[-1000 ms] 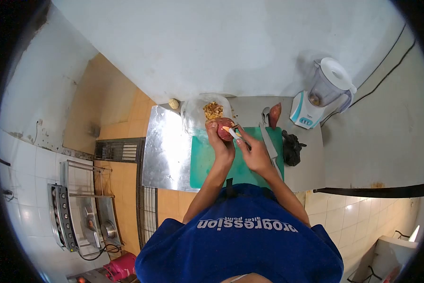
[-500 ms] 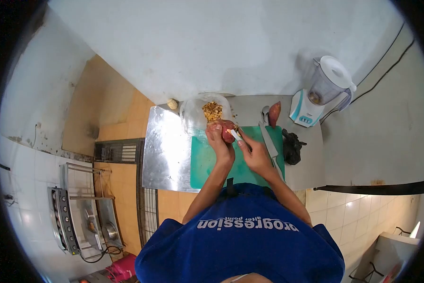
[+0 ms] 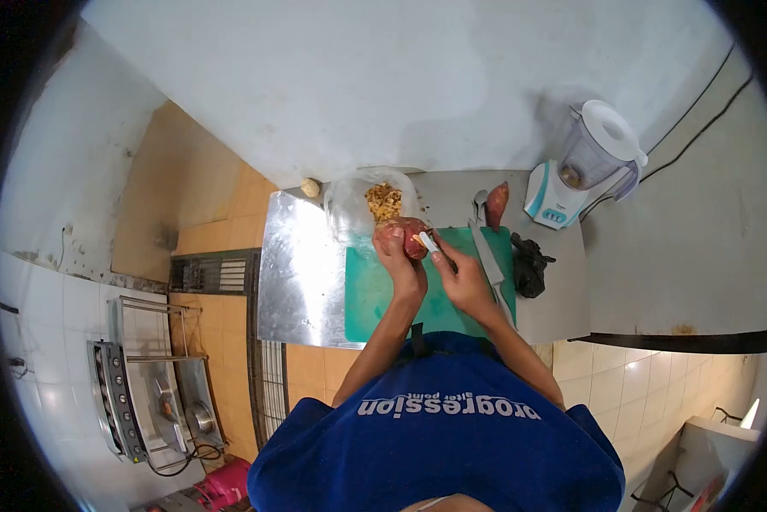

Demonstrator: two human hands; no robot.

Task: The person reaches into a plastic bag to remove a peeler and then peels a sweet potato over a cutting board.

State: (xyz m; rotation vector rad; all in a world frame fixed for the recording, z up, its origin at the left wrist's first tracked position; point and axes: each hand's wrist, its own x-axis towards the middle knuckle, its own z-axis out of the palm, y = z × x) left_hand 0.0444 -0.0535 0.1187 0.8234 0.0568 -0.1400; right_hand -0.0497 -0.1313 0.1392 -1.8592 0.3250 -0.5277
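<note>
My left hand [image 3: 402, 271] is wrapped round a red-skinned sweet potato [image 3: 413, 239], held above the far part of a green cutting board [image 3: 370, 294]. A small orange patch shows on its right side. Against that patch lies a white peeler [image 3: 428, 242], gripped in my right hand [image 3: 467, 283]; its working edge is too small to make out. Just beyond the sweet potato, a clear plastic bag [image 3: 346, 205] lies spread with yellow-brown scraps [image 3: 384, 201] on it. To the right of my right hand, a knife [image 3: 487, 256] rests along the board.
Behind the board's right corner lie a spoon [image 3: 480, 200] and another sweet potato [image 3: 497, 206]. A black plastic bag [image 3: 531, 267] sits right of the board, with a blender [image 3: 584, 162] beyond it. A small pale round item [image 3: 311, 187] is at the metal table's [image 3: 302, 273] far left edge.
The white peeler and my right hand have shifted very slightly on the sweet potato's right side. My left hand keeps its hold, and the rest looks the same.
</note>
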